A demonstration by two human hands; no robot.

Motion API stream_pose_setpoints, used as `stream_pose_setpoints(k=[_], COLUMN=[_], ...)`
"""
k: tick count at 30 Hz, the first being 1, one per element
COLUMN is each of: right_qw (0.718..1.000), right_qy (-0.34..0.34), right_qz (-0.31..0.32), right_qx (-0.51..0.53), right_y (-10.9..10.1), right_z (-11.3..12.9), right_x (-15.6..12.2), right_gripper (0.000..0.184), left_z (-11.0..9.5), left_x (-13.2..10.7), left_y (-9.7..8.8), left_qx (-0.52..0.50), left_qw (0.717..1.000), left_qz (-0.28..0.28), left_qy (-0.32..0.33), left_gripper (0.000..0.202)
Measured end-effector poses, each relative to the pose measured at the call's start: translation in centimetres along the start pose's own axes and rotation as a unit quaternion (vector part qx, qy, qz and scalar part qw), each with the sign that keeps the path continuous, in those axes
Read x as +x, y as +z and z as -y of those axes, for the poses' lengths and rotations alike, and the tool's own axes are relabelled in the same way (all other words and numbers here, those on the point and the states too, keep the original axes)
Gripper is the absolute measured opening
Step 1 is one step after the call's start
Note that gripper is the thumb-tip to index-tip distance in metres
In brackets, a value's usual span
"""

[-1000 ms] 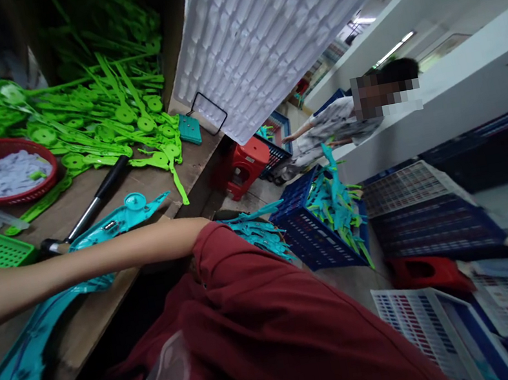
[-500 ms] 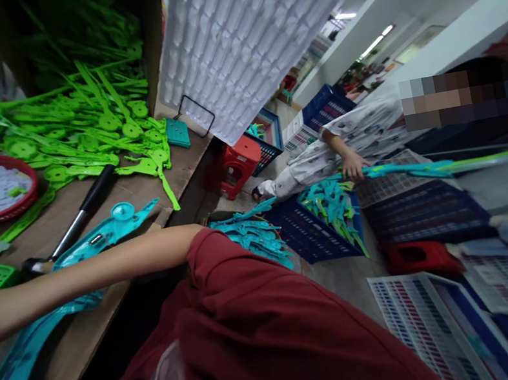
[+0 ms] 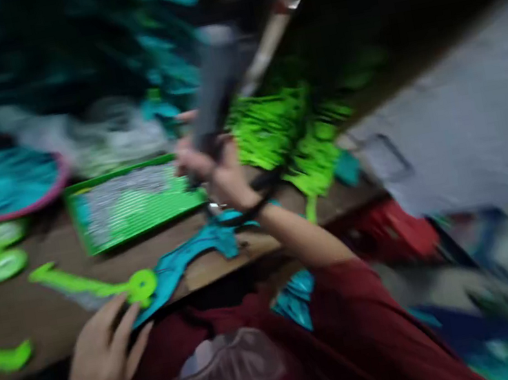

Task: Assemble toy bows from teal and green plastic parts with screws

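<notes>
My right hand (image 3: 226, 175) is wrapped round the grey body of an upright electric screwdriver (image 3: 216, 85), blurred by motion. The tool's lower end is over a long curved teal plastic part (image 3: 184, 254) at the bench edge. My left hand (image 3: 98, 351) is at the near end of that part, which passes between thumb and index finger. Beside those fingertips lies a bright green plastic arm with a round disc (image 3: 142, 287). Behind the teal part is a green basket (image 3: 142, 226) of small grey pieces.
A pink-rimmed basket (image 3: 65, 174) of teal pieces stands at the back left. Green parts (image 3: 272, 128) are heaped behind my right hand. More green pieces (image 3: 1, 357) lie at the left. A red stool (image 3: 395, 227) is beyond the bench end.
My view has swung from the aisle and co-worker back onto the bench. Both hands are now visible; the right grips the screwdriver, the left is at the teal part.
</notes>
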State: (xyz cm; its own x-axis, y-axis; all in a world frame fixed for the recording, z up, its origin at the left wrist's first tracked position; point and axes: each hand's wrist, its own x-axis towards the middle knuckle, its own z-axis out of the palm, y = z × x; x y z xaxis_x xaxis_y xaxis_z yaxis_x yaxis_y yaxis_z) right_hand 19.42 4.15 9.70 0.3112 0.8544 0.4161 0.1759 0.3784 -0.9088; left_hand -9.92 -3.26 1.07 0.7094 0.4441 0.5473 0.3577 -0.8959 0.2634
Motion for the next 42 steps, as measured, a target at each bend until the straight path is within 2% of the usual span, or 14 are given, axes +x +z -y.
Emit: stream_pose_setpoints(k=[1, 2, 3, 5, 9, 14, 20, 25, 31, 39, 42], right_qw=[0.999, 0.994, 0.991, 0.987, 0.984, 0.978, 0.984, 0.985, 0.982, 0.983, 0.983], right_qy=[-0.004, -0.020, -0.018, -0.013, 0.000, -0.011, -0.010, -0.018, -0.016, -0.016, -0.014], right_qz=[0.008, -0.015, -0.011, 0.007, 0.095, 0.119, 0.123, 0.128, 0.127, 0.135, 0.136], right_qx=[0.051, 0.102, 0.130, 0.158, 0.152, 0.174, 0.132, 0.118, 0.139, 0.123, 0.120], right_y=[1.5, 2.9, 4.1, 6.2, 10.0, 12.9, 13.3, 13.4, 13.6, 13.9, 13.9], right_z=[-1.1, -2.1, -3.0, -4.4, -6.1, -8.2, -9.6, -10.2, -10.1, -10.9, -9.7], right_x=[1.1, 1.8, 2.3, 2.3, 0.4, -0.7, -1.1, -1.2, -1.3, -1.5, -1.0], right_gripper=[0.037, 0.035, 0.033, 0.032, 0.032, 0.030, 0.033, 0.030, 0.028, 0.030, 0.030], left_z=[0.1, 0.4, 0.7, 1.0, 0.5, -0.2, -0.4, 0.0, 0.9, 2.0, 2.0], left_x=[-0.9, -1.5, -1.8, -2.0, -1.8, -2.5, -2.9, -3.1, -4.6, -4.4, -4.1], left_y=[0.2, 0.6, 0.9, 1.6, 2.4, 2.6, 2.3, 2.9, 3.2, 3.2, 3.4], left_qx=[0.045, 0.071, 0.086, 0.095, 0.107, 0.093, 0.077, 0.036, 0.014, 0.032, 0.016], left_qw=[0.998, 0.994, 0.991, 0.990, 0.991, 0.992, 0.994, 0.996, 0.998, 0.999, 0.998], left_qz=[0.013, 0.027, 0.036, 0.044, 0.011, 0.006, -0.016, -0.018, 0.020, -0.002, -0.016], left_qy=[-0.052, -0.082, -0.099, -0.099, -0.076, -0.081, -0.069, -0.074, -0.058, -0.044, -0.064], left_gripper=[0.040, 0.039, 0.037, 0.036, 0.035, 0.034, 0.027, 0.024, 0.033, 0.032, 0.034])
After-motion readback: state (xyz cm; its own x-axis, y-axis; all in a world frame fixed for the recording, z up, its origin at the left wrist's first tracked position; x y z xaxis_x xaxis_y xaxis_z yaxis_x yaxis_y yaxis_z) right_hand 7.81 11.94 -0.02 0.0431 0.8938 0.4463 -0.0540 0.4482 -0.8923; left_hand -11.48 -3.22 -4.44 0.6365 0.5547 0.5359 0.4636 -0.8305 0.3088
